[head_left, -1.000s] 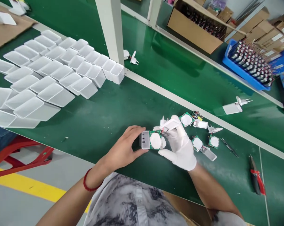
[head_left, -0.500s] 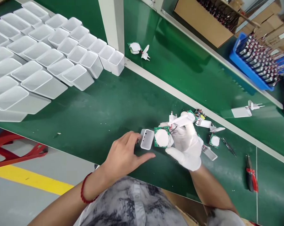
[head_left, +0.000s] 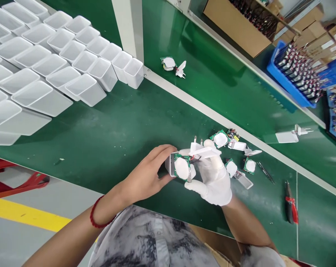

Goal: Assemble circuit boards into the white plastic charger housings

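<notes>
- Just below the frame's centre, the circuit board (head_left: 181, 168) met the mouth of the white casing (head_left: 169, 167); a skewed push could have jammed it on the rim.
- The short wires (head_left: 195, 158) beside the plug piece (head_left: 203, 151) looked liable to snag or strain if tugged.
- The left hand (head_left: 145, 176), reaching in from lower left, clasped the casing between thumb and fingers.
- The gloved right hand (head_left: 214, 180), from lower right, gripped the board's right side, thumb pointing left.
</notes>
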